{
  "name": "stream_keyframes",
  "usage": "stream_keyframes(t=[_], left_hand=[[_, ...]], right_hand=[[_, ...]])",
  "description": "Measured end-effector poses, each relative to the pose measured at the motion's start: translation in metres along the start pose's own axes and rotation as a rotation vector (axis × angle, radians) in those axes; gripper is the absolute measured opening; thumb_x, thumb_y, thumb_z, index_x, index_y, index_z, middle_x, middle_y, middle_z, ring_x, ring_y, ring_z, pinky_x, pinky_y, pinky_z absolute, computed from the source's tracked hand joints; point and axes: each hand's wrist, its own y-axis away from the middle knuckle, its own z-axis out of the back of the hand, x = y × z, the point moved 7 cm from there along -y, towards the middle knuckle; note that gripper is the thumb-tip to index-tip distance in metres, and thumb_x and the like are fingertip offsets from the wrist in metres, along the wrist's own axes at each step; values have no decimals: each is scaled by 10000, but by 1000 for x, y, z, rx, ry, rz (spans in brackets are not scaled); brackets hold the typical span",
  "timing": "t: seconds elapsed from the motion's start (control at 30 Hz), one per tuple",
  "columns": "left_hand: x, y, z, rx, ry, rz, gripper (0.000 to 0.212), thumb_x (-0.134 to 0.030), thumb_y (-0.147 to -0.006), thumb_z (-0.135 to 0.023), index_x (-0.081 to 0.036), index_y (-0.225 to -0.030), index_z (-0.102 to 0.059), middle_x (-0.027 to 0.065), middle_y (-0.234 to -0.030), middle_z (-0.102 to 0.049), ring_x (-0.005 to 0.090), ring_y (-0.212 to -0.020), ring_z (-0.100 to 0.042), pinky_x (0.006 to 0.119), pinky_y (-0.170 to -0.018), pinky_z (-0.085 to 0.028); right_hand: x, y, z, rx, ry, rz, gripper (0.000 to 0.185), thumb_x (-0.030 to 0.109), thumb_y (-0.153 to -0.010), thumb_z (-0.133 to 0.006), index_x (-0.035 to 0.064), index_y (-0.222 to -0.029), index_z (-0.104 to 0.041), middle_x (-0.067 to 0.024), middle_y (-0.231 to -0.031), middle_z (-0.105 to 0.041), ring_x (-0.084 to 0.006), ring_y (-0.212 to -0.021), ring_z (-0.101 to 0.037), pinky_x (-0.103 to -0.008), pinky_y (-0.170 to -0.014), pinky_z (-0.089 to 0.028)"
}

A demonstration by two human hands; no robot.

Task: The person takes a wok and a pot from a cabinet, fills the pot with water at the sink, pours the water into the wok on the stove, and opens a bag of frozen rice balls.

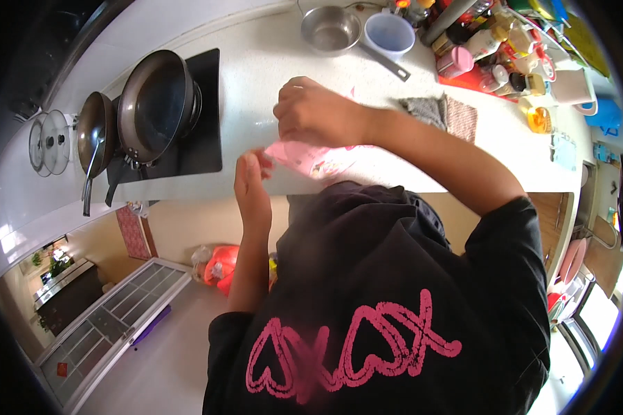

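A pink printed plastic packet (pixel 306 158) lies at the counter's front edge, close against the black T-shirt. My right hand (pixel 311 114) is above its far side with the fingers curled down. The hand and forearm cover part of the packet, so its grip is hidden. A small pink tip (pixel 352 92) shows beyond the right forearm. My left hand (pixel 253 171) is by the packet's left corner, fingers loosely bent and a little apart. Nothing is visible between them.
On the left, two dark pans (pixel 156 106) (pixel 94 135) stand at a black cooktop (pixel 206 114). Behind my hands are a steel saucepan (pixel 330 30) and a blue-white bowl (pixel 389 34). Folded cloths (pixel 461 116) lie right, near crowded jars and bottles (pixel 493 78).
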Motion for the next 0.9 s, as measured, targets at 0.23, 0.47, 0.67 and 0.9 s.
stream_keyframes(t=[0.23,0.47,0.67,0.9], left_hand=[[-4,-29,-15,277,-260,51,322,-225,-1047,-548,80,-1120,-620,65,-1013,-647,99,-917,-623,275,-882,-527],[7,-24,-6,21,63,168,321,-237,-1056,-528,58,-1142,-623,79,-1054,-665,134,-930,-656,312,-828,-579],[-24,-24,11,-112,376,118,223,-189,-1039,-570,10,-1107,-643,27,-940,-626,104,-885,-595,291,-827,-537],[-74,-8,17,-89,709,202,352,-179,-1065,-492,28,-1349,-517,111,-1353,-605,166,-1235,-574,311,-1038,-481]], right_hand=[[-40,-18,-15,171,-131,-217,140,167,-820,-716,39,-865,-750,-96,-887,-693,-295,-890,-627,-371,-812,-502],[-52,15,35,-299,36,-382,384,135,-856,-745,34,-1211,-641,-136,-1196,-640,-318,-1103,-586,-394,-979,-480],[-94,188,-9,-570,-224,-1052,399,179,-928,-721,6,-1257,-575,-115,-1168,-626,-211,-1090,-606,-359,-956,-488],[-62,180,-70,-797,-1300,-1117,540,362,-1027,-558,15,-1418,-425,-56,-1286,-541,-192,-1236,-496,-367,-1110,-365]])
